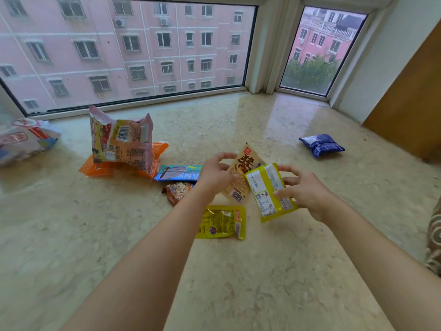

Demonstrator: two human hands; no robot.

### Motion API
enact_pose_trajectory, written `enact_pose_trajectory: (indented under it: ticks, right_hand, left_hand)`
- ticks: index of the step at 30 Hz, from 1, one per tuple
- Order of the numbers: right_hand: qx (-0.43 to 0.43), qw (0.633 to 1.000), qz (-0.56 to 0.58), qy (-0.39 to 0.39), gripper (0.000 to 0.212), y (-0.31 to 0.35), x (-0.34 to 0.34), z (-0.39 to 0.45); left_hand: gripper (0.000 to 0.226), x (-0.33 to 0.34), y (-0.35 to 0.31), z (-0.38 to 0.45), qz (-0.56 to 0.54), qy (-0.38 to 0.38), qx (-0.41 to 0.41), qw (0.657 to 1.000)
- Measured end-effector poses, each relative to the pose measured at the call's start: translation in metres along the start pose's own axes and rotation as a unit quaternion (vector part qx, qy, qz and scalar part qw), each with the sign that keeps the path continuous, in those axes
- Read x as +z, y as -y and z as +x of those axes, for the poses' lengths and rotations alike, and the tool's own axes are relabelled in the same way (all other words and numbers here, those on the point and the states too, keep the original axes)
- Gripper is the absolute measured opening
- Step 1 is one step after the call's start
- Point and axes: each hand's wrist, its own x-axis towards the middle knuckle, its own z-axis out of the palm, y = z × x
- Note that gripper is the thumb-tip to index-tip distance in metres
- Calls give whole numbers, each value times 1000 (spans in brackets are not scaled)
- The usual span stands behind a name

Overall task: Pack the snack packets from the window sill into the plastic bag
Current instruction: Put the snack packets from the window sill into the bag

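Plastic bag (23, 139) lies at the far-left edge of the marble window sill (298, 271), partly cut by the frame. Pink packet (121, 139) stands on an orange packet (105, 167). Next: blue packet (177, 173), brown packet (177, 191), flat yellow sachet (222, 222). Left hand (216, 174) pinches a tan packet (241, 177), fingers closed on it. Right hand (305, 192) grips a yellow packet (270, 192), thumb and fingers clamped. Dark blue packet (321, 145) sits alone, far right. Near sill bare.
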Motion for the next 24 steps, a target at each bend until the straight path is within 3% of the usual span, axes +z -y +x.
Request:
enact_pose_trajectory:
  ticks: [6, 11, 17, 24]
  right_hand:
    - [-57, 998, 21, 9, 64, 56, 40, -41]
    - [-83, 995, 47, 19, 66, 106, 99, -120]
    - [-74, 994, 78, 37, 67, 174, 185, -257]
    - [-52, 987, 94, 116, 66, 245, 273, -389]
  left_hand:
    - [58, -66, -25, -57, -57, -26, 61, 996]
    - [58, -152, -46, -152, -139, -62, 73, 986]
    - [56, -265, -98, -295, -165, -97, 62, 980]
    - [62, -360, -160, -453, -152, -104, 25, 983]
